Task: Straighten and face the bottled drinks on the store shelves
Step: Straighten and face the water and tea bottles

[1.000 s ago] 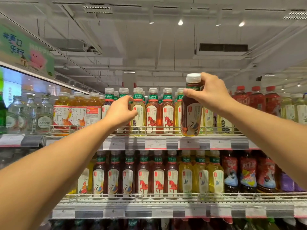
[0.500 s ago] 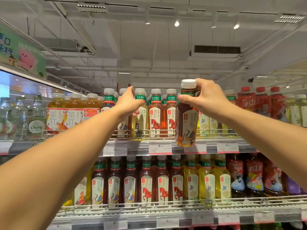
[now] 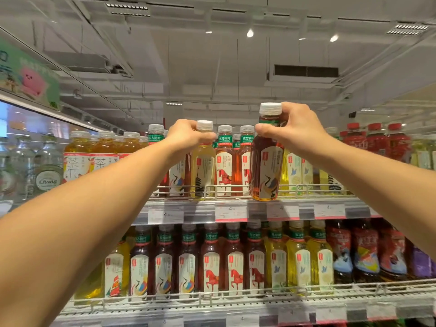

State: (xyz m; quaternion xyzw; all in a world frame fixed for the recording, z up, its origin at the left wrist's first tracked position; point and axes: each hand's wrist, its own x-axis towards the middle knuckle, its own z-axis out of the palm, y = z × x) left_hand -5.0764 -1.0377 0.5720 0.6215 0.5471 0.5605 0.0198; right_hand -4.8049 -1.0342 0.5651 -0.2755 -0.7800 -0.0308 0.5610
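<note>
The right hand [image 3: 293, 128] has its thumb and fingers curled around the neck of a dark tea bottle [image 3: 266, 161], just under its white cap. The bottle hangs in the air in front of the upper shelf [image 3: 236, 204], its base level with the shelf's wire front rail and apparently not resting on anything. Its crane label faces the camera. Holding it by the neck leaves the label visible and the base free, which probably suits lowering it into a row.

The left hand [image 3: 188, 138] pinches the neck of a pale yellow tea bottle [image 3: 203, 161], fingers wrapped below its white cap. This bottle appears to stand on the upper shelf behind the rail, between a crane-label bottle on its left and red horse-label bottles [image 3: 225, 166] on its right. The grip at the top likely lets the person lift, twist or shift it without disturbing its neighbours.

Both bare forearms stretch up and forward from the bottom corners of the view.

The rest of the upper shelf holds orange tea bottles and clear glass bottles to the left, and red drinks to the far right. The lower shelf [image 3: 236, 300] carries a tidy row of matching tea bottles, labels mostly facing front. Price tags line both shelf edges. Above is a white store ceiling with lights and vents.
</note>
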